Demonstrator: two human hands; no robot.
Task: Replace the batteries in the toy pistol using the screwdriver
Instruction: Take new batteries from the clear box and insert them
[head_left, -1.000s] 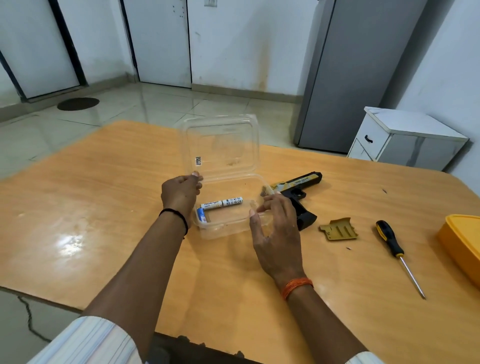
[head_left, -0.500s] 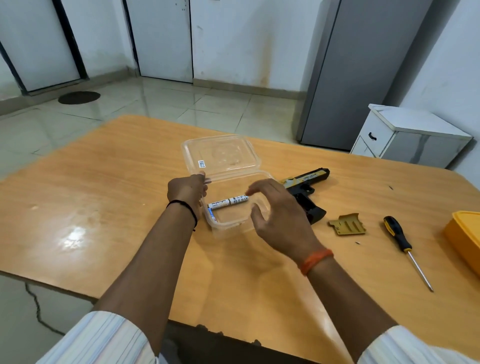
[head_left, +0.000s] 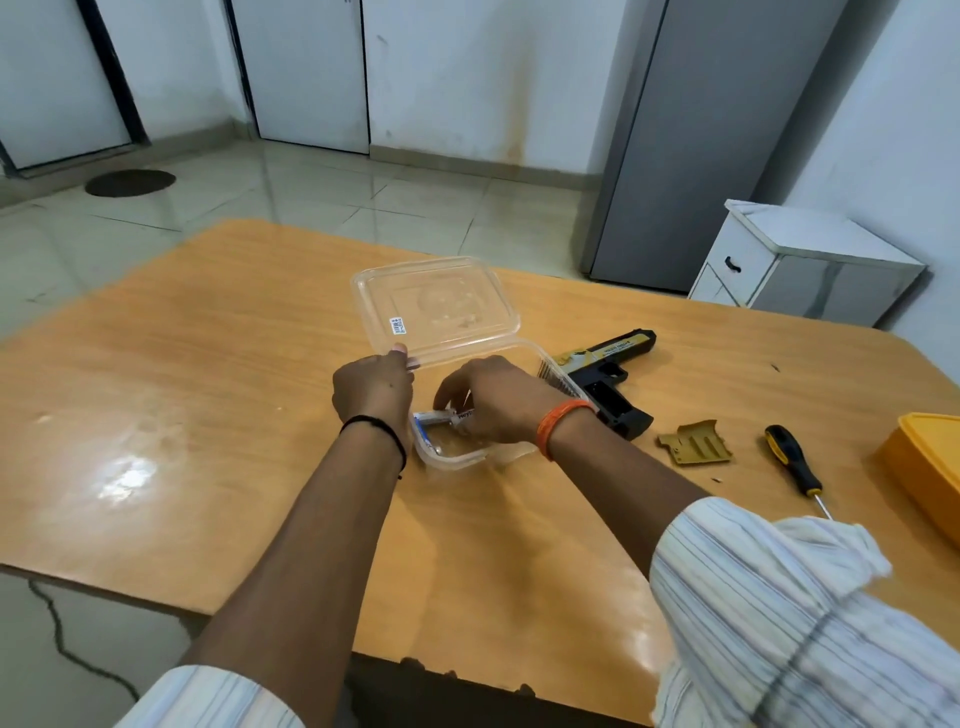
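From the head view, the toy pistol (head_left: 605, 376) lies flat on its side on the counter (head_left: 208, 415), its long axis running diagonally: the barrel points up and to the right, away from the person, while the black grip with its opened battery well angles back toward them. Just right of the grip lies the gold battery cover (head_left: 695, 443), and further right the screwdriver (head_left: 793, 464), black-and-yellow handle away from the person, shaft toward them. A clear plastic box (head_left: 447, 460) with its lid (head_left: 434, 306) thrown back stands just left of the pistol. The left hand (head_left: 373, 387) holds the box at its hinge corner, fingers curled against the rim. The right hand (head_left: 493, 397) reaches down inside, fingers bent round a white battery (head_left: 457, 415); another battery (head_left: 423, 439) lies along the box's left wall. An orange container (head_left: 930, 467) sits at the right edge. The counter is glossy orange wood; beyond it are pale floor tiles, white doors, a grey fridge (head_left: 701, 140) and a small white cabinet (head_left: 800, 265).
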